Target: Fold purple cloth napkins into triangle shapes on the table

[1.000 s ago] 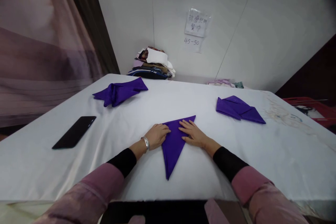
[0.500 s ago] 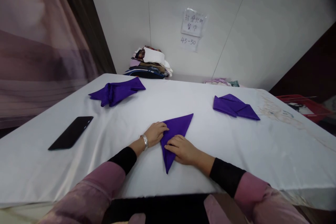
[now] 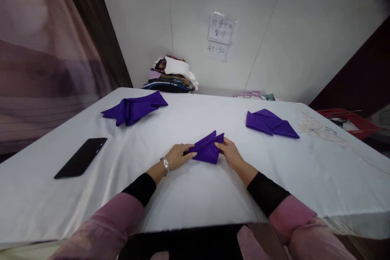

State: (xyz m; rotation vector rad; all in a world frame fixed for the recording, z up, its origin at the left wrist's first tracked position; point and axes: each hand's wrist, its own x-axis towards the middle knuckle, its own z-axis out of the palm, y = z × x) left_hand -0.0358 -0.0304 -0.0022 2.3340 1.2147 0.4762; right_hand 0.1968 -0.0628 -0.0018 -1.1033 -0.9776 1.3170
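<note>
Near tip of the purple cloth (image 3: pixel 209 152) is turned up, and my right hand (image 3: pixel 230 153) has moved to the cloth's right end

From the head view, which is the only one, I see that the near point of the cloth no longer reaches toward my body. The cloth is now a narrow, layered shape on the middle of the white tabletop (image 3: pixel 201 109), directly before me. My left hand (image 3: pixel 177 157) has stayed at its left end, fingers and thumb spread over the folds; whether it pinches or only presses, I cannot tell. I judge that it is there to keep this end from sliding. My right hand is closed on the other end, thumb in front and fingers behind, probably so that the layers do not come apart. My two hands are apart, with the cloth between them.

Farther back on the left lies a bunched purple piece (image 3: pixel 134 109), and on the right a flatter purple piece (image 3: pixel 272 123). Both are well apart from my hands, perhaps so that my arms do not disturb them. A black flat device (image 3: pixel 81 157) lies near the left side, maybe put there to be outside my reach path.
</note>
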